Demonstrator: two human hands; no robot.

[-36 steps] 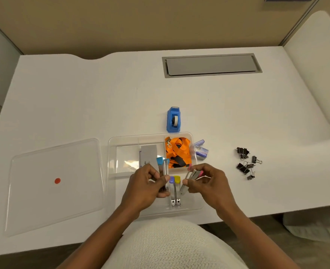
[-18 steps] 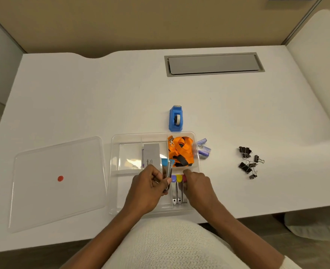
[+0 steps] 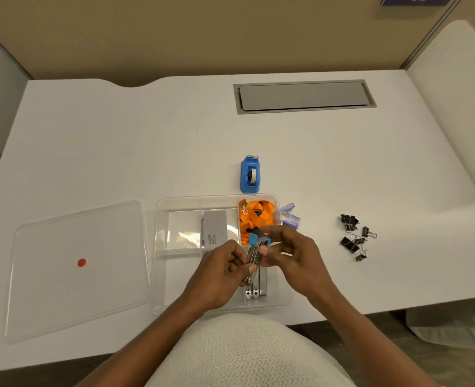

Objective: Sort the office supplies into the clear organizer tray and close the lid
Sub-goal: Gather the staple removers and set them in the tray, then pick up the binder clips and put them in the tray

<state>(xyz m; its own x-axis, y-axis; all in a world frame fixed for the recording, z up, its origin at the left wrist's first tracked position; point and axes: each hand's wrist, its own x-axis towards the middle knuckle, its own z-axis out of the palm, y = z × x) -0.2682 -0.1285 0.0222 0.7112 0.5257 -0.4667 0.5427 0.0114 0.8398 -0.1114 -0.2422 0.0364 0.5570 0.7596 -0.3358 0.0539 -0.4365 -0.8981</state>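
Observation:
The clear organizer tray (image 3: 158,263) sits at the desk's near edge. Both hands meet above its front compartment. My left hand (image 3: 219,277) and my right hand (image 3: 297,255) pinch a small bundle of blue-capped metal sticks (image 3: 256,248) between them. More metal sticks (image 3: 255,290) lie in the compartment below, their tops hidden by my fingers. An orange lanyard (image 3: 257,215) fills the back right compartment. A grey card box (image 3: 215,226) lies in the back left one. The clear lid (image 3: 63,289), marked with a red dot, lies flat to the tray's left.
A blue tape dispenser (image 3: 249,174) stands just behind the tray. Small purple boxes (image 3: 290,216) lie against its right wall. Several black binder clips (image 3: 353,237) are scattered further right. A grey cable hatch (image 3: 303,96) is set into the desk's far side.
My right hand laid its pink-capped sticks into the front compartment, then came up to join my left hand on the blue-capped bundle.

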